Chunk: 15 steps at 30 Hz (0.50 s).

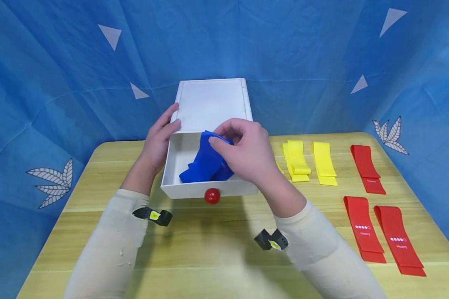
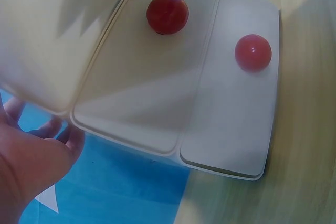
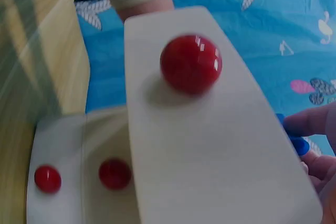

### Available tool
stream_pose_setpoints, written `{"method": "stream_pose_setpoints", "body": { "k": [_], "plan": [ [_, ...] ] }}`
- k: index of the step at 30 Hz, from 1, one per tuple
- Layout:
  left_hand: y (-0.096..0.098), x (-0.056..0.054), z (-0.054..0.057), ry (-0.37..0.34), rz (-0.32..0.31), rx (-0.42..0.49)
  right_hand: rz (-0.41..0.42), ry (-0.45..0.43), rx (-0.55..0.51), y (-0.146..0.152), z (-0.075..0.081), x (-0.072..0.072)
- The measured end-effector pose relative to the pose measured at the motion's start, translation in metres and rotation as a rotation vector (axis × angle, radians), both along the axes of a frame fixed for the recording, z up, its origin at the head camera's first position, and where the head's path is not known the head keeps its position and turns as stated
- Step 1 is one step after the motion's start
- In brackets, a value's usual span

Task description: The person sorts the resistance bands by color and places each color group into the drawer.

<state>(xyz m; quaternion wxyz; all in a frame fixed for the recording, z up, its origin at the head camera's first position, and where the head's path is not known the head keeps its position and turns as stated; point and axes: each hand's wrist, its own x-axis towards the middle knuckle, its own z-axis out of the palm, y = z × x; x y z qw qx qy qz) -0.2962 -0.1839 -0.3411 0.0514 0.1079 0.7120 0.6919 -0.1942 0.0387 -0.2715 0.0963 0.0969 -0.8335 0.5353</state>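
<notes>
A white drawer unit (image 1: pixel 213 101) stands at the back of the table, its top drawer (image 1: pixel 179 191) pulled out. Blue resistance bands (image 1: pixel 202 166) lie bunched inside that drawer. My right hand (image 1: pixel 247 147) pinches the upper end of a blue band between thumb and fingers, over the drawer's right side. In the right wrist view, a bit of blue shows at the fingers, partly hidden by the drawer front. My left hand (image 1: pixel 159 135) rests against the unit's left side, thumb and fingers along the edge; the left wrist view shows its fingertips (image 2: pixel 76 137) at the side wall.
Yellow bands (image 1: pixel 297 160) lie folded right of the unit, one partly hidden by my right hand. Several red bands (image 1: pixel 364 228) marked "Heavy" lie at the table's right. Each drawer front carries a red ball knob (image 1: pixel 212 196); two lower drawers (image 2: pixel 226 98) are shut. A blue curtain (image 1: pixel 303 62) hangs behind.
</notes>
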Motion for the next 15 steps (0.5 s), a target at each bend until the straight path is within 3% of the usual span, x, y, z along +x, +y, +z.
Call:
{"method": "stream_pose_setpoints", "body": {
  "k": [15],
  "plan": [
    [0.000,0.000,0.000,-0.006,-0.002,0.012,-0.137,-0.005,0.141,0.023,-0.018,-0.009]
  ]
}}
